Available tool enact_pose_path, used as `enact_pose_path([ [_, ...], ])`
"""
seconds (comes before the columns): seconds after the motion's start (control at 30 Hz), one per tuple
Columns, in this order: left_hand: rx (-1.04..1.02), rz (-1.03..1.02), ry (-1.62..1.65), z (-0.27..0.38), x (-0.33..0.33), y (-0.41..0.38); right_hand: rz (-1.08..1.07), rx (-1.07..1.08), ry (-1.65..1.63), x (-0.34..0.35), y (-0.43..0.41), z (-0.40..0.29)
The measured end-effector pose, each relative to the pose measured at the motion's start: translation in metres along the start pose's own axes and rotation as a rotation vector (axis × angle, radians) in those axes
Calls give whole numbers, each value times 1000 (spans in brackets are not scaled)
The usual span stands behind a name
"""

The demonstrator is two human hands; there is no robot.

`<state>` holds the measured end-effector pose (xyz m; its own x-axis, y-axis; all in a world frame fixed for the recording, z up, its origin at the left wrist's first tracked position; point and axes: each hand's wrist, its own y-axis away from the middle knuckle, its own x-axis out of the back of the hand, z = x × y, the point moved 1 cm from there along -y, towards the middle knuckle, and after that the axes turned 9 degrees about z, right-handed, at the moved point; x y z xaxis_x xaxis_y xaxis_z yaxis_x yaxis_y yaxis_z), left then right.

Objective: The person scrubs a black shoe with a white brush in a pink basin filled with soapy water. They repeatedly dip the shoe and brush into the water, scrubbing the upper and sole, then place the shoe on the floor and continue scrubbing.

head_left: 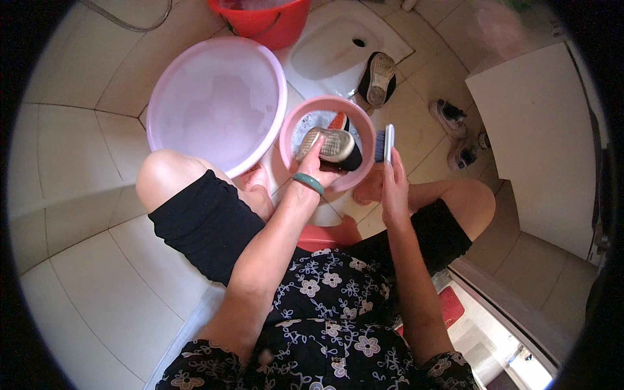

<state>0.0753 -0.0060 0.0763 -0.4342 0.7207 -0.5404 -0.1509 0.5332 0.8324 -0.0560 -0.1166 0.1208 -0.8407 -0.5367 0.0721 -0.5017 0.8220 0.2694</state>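
Observation:
My left hand [317,163], with a green bangle at the wrist, grips a dark shoe [330,145] sole up over a pink basin [371,141]. Inside that basin is sudsy water [303,131], and an orange and dark item [338,121], perhaps another shoe, shows behind the held one. To the right of the rim, my right hand [396,187] holds a scrubbing brush [387,142] upright, its dark bristles facing the basin. The brush is apart from the shoe. A second dark shoe [379,80] stands sole outward near the squat toilet.
A large pale pink tub [280,117] of cloudy water stands at the left. Behind are a red bucket [273,29] and a squat toilet [331,48]. Two sneakers [448,117] [462,155] lie at right beside a white cabinet [536,146]. A red stool [326,237] is beneath me.

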Motion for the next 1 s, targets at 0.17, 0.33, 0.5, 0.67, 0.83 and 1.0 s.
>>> enact_pose_path([
  [0.17, 25, 44, 101, -4, 8, -9, -42, 66, 80, -12, 49, -1],
  [0.33, -41, -77, 110, -12, 2, -10, -21, 260, 288, -50, 44, -18],
  [0.5, -60, -256, 87, -3, 16, -21, -39, 248, 392, -59, 45, -24],
  [0.67, -200, -81, 11, -13, -4, 3, -26, 346, 365, -57, 63, -17],
  [0.83, -100, -22, 76, -16, -2, -4, 31, 388, 528, -67, 26, -28],
  [1.0, -153, -98, 96, -1, 21, -26, -18, 349, 357, -70, 20, -8],
])
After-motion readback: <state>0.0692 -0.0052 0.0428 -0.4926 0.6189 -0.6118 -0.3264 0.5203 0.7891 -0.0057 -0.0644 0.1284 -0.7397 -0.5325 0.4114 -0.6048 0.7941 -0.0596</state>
